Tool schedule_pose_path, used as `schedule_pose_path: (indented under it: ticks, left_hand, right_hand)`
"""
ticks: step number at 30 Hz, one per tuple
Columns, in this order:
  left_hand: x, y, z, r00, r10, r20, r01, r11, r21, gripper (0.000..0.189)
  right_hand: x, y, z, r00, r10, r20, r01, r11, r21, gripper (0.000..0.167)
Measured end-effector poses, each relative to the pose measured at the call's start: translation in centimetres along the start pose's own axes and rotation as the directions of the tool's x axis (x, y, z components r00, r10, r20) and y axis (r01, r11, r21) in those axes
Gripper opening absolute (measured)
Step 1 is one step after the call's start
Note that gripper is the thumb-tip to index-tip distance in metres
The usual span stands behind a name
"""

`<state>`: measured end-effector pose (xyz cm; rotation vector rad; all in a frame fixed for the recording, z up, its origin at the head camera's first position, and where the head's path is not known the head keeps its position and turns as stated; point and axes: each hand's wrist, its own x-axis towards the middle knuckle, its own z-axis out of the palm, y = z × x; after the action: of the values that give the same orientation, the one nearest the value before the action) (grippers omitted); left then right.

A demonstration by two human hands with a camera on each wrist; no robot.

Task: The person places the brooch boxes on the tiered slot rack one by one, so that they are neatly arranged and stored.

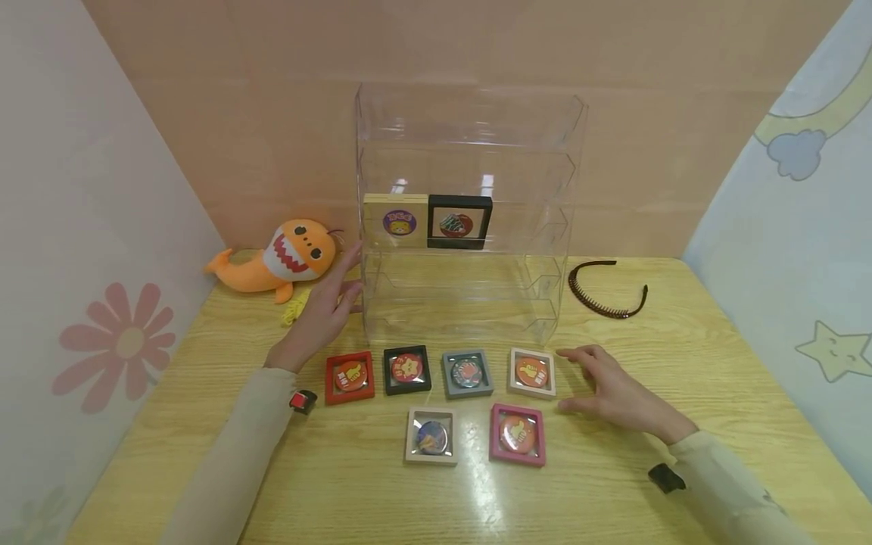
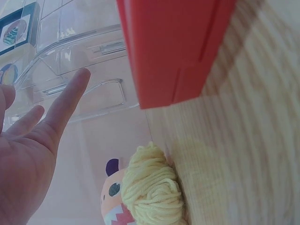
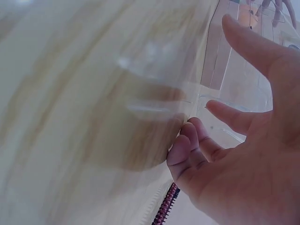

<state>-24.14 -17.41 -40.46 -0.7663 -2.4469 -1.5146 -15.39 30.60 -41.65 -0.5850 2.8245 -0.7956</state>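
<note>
The left hand [image 1: 319, 314], fingers spread, is at the left side of the clear plastic tiered rack [image 1: 470, 331], contact uncertain; the right hand [image 1: 616, 392], thumb and fingers parted and holding nothing, is just beside the square cream-framed case with an orange badge [image 1: 532, 372], flat on the pale wood-grain surface [image 1: 341, 492] before the rack; the step in hand seems to be reaching for that case; the next move would call for pinching its edges, then raising it towards the rack

Left-wrist view | red frame [image 2: 174, 56] – top cropped | plush [image 2: 110, 190] – partly behind yarn [image 2: 152, 190]
</note>
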Motion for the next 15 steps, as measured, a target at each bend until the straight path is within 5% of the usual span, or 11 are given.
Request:
schedule_pose_path:
  ticks: [15]
  left_hand:
    - [0.1,0.1,0.0,1.0,-0.01,0.005,0.01,1.0,0.007,0.064]
  right_hand:
    - [1.2,0.0,0.6,1.0,-0.023,0.004,0.023,1.0,0.006,0.085]
